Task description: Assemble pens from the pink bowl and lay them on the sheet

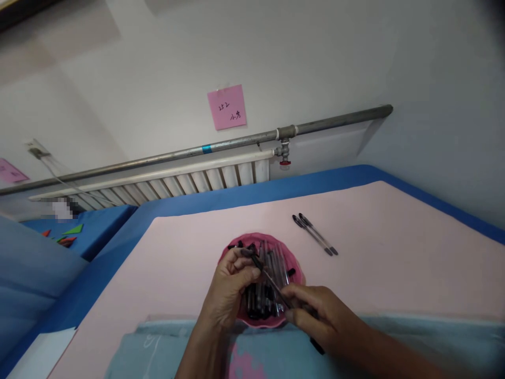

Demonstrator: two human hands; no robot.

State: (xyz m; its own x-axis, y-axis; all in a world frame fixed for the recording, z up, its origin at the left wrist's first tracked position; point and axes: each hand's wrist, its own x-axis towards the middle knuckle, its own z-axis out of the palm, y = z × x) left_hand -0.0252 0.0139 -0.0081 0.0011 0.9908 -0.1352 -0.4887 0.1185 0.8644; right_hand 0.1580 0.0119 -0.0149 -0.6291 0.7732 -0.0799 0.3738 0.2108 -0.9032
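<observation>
My left hand [229,287] pinches the black end of a slim pen [272,283] between thumb and fingers. The fingers of my right hand [319,313] are closed on the pen's other end, so it slants between both hands. A black tip [316,346] pokes out below my right hand; I cannot make out what it belongs to. Beneath the hands is a pink scalloped bowl [296,258], partly covered by them. Inside lie several clear pen barrels [281,263] and black pen parts [254,308]. Two capped pens [315,234] lie side by side right of the bowl.
The pink tabletop [394,252] has a blue border [323,176]. Light-blue cloth [173,347] covers the near edge. Behind stand a white radiator [213,176] and a pipe [339,118] with a red-handled valve [284,164]. Coloured pieces [73,230] lie on a blue surface at left.
</observation>
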